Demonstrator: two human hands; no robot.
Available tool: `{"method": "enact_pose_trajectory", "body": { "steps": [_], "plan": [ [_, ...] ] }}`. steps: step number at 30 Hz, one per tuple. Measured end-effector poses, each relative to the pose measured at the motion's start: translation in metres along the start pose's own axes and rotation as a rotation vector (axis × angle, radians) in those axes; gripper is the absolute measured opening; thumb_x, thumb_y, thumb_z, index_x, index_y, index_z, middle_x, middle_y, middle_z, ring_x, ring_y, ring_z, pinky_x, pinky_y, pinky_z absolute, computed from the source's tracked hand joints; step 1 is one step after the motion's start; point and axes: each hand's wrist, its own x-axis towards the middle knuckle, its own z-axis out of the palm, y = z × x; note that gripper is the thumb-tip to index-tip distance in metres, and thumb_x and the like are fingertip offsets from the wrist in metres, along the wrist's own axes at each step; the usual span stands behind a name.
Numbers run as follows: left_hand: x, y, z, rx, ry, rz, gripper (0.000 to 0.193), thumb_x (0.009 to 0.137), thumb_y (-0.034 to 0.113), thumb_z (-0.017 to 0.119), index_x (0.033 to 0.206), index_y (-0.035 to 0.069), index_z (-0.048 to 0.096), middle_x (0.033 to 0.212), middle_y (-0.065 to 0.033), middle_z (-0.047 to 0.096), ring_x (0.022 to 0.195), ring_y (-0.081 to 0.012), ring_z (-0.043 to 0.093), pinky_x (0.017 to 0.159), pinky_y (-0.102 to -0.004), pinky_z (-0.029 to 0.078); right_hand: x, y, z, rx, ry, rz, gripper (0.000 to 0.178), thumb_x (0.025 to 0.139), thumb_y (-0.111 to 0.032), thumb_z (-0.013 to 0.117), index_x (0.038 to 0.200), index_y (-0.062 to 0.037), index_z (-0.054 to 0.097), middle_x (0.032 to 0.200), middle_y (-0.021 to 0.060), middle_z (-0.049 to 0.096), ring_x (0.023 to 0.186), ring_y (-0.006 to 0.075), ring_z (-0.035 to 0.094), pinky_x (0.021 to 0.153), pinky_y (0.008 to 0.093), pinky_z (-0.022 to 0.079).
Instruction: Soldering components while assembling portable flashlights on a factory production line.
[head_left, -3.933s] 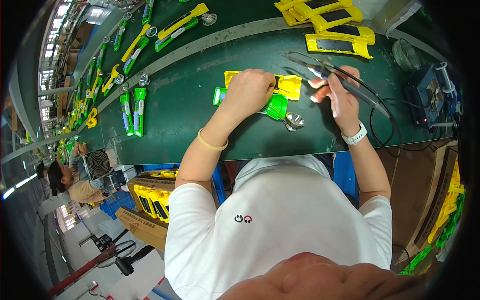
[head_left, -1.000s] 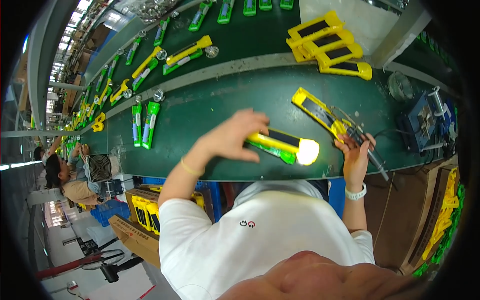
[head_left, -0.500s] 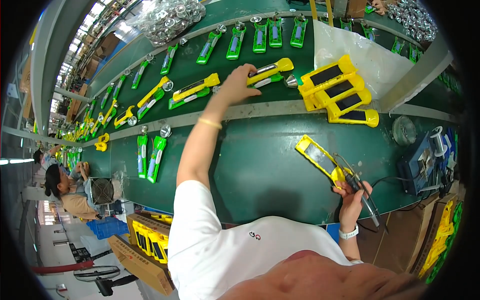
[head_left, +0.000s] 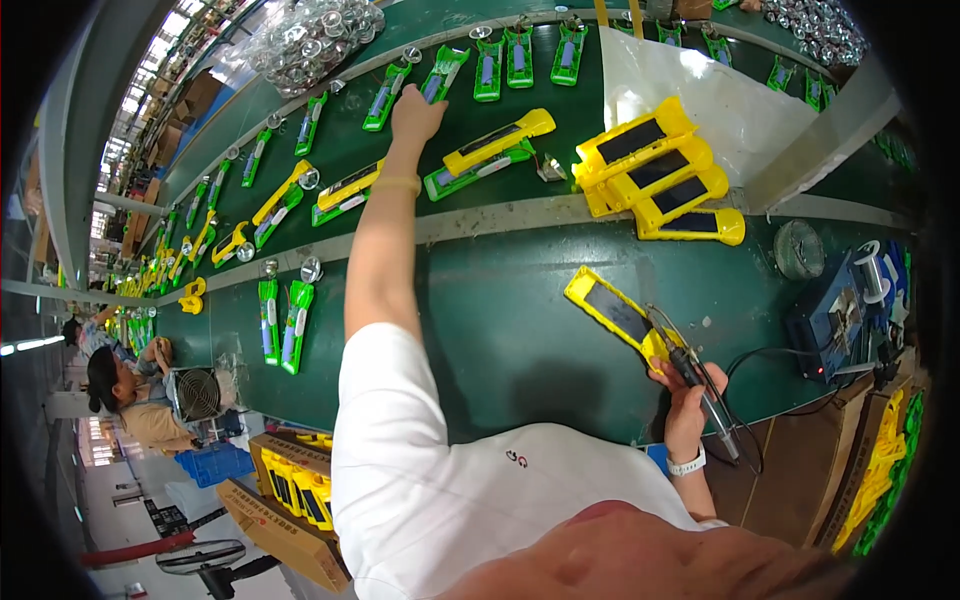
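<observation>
One green casing (head_left: 443,72) lies beyond the grey rail (head_left: 490,221), at the left hand (head_left: 418,118) — whether its fingers grip it, I cannot tell. The right hand (head_left: 686,405), fingers folded, holds a soldering iron (head_left: 684,366) and a yellow shell (head_left: 607,305) — over the green table (head_left: 500,310).

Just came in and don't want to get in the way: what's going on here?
A person's left hand is at a green casing beyond the grey strip; whether it is gripped is unclear. The right hand holds a soldering iron and a yellow casing. More yellow casings lie piled up nearby.
</observation>
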Motion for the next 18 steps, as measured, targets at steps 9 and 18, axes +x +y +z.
{"method": "enact_pose_trajectory", "body": {
  "steps": [9,18],
  "plan": [
    [-0.29,0.016,-0.089,-0.366,-0.44,0.758,0.055,0.068,0.023,0.075,0.118,0.012,0.055,0.135,-0.0126,0.042,0.131,-0.033,0.031,0.108,-0.0538,0.019,0.024,-0.013,0.002,0.123,-0.164,0.29,0.042,0.099,-0.037,0.029,0.121,-0.0014,0.03,0.103,0.0182,0.057,0.096,0.0282,0.06,0.082,0.0388,0.05],
    [-0.357,-0.023,-0.108,-0.132,0.149,0.564,0.062,0.062,0.043,0.077,0.107,0.007,0.054,0.104,-0.0093,0.056,0.103,-0.0312,0.05,0.09,-0.0427,0.035,0.035,-0.011,0.008,0.12,0.148,-0.086,0.028,0.097,-0.031,0.041,0.11,-0.0071,0.041,0.083,0.0087,0.055,0.069,0.0123,0.051,0.06,0.0228,0.038]
  ]
}}
